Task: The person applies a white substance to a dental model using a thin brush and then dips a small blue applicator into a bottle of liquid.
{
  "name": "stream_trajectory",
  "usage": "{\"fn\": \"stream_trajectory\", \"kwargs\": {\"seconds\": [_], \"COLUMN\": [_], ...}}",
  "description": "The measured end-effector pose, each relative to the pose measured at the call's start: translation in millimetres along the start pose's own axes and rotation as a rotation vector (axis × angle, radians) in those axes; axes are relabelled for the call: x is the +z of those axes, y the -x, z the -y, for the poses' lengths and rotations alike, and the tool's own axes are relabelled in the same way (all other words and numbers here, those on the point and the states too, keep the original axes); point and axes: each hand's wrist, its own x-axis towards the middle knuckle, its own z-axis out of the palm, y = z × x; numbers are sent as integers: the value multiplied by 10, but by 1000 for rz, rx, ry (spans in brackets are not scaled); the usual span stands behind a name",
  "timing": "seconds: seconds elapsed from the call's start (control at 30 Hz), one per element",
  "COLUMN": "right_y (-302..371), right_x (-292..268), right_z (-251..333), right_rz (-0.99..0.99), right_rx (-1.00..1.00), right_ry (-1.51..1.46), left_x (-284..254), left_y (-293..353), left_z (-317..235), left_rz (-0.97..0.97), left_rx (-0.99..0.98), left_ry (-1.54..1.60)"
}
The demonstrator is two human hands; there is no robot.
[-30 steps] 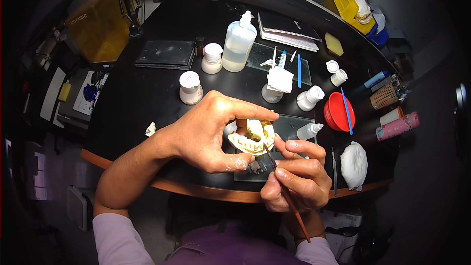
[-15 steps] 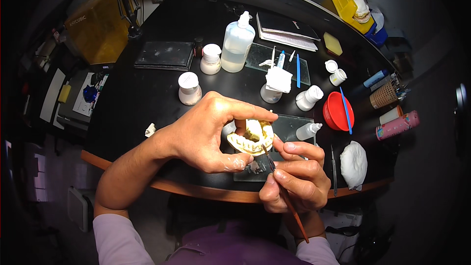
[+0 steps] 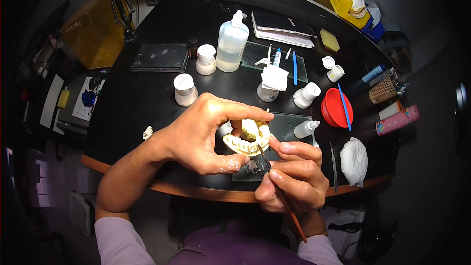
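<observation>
My left hand (image 3: pixel 203 135) grips a pale yellow plaster dental cast (image 3: pixel 247 138) between thumb and fingers, holding it just above a glass slab (image 3: pixel 287 127) near the table's front edge. My right hand (image 3: pixel 292 179) pinches a thin brush with a reddish-brown handle (image 3: pixel 289 211) like a pen. The brush tip touches the front of the cast's teeth. The brush handle slants down toward my chest. White residue coats my left thumb.
On the black table (image 3: pixel 147 103) stand a clear squeeze bottle (image 3: pixel 231 44), several small white jars (image 3: pixel 185 90), a red bowl (image 3: pixel 336 108) with a blue stick, a white lump (image 3: pixel 354 161), a dark slab (image 3: pixel 160 57), a notebook (image 3: pixel 284 28) and a pink tube (image 3: pixel 397 120).
Both hands stay almost in place. My right hand has shifted slightly, keeping the brush tip at the cast.
</observation>
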Motion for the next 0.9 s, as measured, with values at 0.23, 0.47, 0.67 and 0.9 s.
{"fn": "stream_trajectory", "kwargs": {"seconds": [0.23,0.47,0.67,0.9], "right_y": [0,16,26,22], "right_x": [-26,-8,0,-35], "right_z": [19,19,-2,-13], "right_rz": [0,10,2,-13], "right_rx": [-11,-2,2,21], "right_ry": [-5,-4,-3,-42], "left_x": [-14,-10,-15,-15], "left_y": [-14,15,7,-3], "left_z": [-44,-6,-7,17], "left_rz": [9,6,9,25], "left_rx": [18,20,19,27], "left_ry": [-9,-10,-16,13]}}
